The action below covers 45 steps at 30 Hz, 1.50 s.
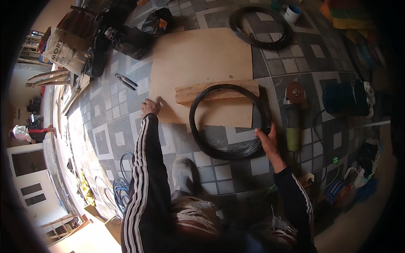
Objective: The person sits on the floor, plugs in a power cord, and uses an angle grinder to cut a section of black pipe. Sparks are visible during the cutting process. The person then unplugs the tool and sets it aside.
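My left hand [150, 107] rests at the left edge of a brown flat sheet [198, 50] on the tiled floor, fingers apart and slightly bent. My right hand [270, 139] grips the right side of a coil of black wire [198, 137], thumb over it. The far part of the coil leans over a wooden beam [185, 96] lying across the sheet. Black-handled pliers [125, 82] lie left of the sheet. An angle grinder [292, 133] with a green grip and reddish disc lies to the right of my right hand.
Black bags [128, 42] and a sack [63, 50] sit back left. A second coil [282, 31], a white cup [292, 14] and a dark container [344, 101] are at back and right. A blue hose [120, 196] lies near my left arm. Another person [36, 133] is far left.
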Each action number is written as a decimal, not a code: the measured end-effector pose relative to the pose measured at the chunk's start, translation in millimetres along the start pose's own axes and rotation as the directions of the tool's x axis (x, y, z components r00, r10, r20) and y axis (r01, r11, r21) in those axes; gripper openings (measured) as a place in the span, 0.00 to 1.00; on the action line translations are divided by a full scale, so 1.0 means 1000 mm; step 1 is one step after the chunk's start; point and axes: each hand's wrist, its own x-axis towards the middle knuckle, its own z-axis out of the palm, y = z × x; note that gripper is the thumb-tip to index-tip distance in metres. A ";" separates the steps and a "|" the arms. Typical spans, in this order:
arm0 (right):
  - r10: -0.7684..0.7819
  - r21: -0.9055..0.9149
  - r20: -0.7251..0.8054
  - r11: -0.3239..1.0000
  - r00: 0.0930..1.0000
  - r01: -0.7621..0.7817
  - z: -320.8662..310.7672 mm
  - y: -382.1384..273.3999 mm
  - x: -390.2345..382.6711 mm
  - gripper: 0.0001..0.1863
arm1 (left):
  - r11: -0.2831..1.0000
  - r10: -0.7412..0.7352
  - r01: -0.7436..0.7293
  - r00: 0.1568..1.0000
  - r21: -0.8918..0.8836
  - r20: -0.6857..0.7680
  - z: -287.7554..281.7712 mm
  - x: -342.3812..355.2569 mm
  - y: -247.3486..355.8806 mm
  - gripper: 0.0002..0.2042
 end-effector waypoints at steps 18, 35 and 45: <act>-0.043 -0.221 -0.212 0.975 0.976 -0.005 0.007 0.012 -0.029 0.21 | 0.884 0.205 -0.319 0.922 -0.341 -0.329 0.049 -0.069 -0.107 0.23; 0.132 0.155 -0.269 0.984 0.954 -0.093 0.004 -0.008 -0.057 0.20 | 0.726 0.559 -0.338 0.798 -0.599 0.228 0.048 -0.274 -0.017 0.28; -0.006 -0.031 -0.264 1.000 0.965 -0.002 0.027 0.018 -0.030 0.23 | 0.759 0.558 -0.419 0.814 -0.498 0.165 0.056 -0.242 -0.022 0.23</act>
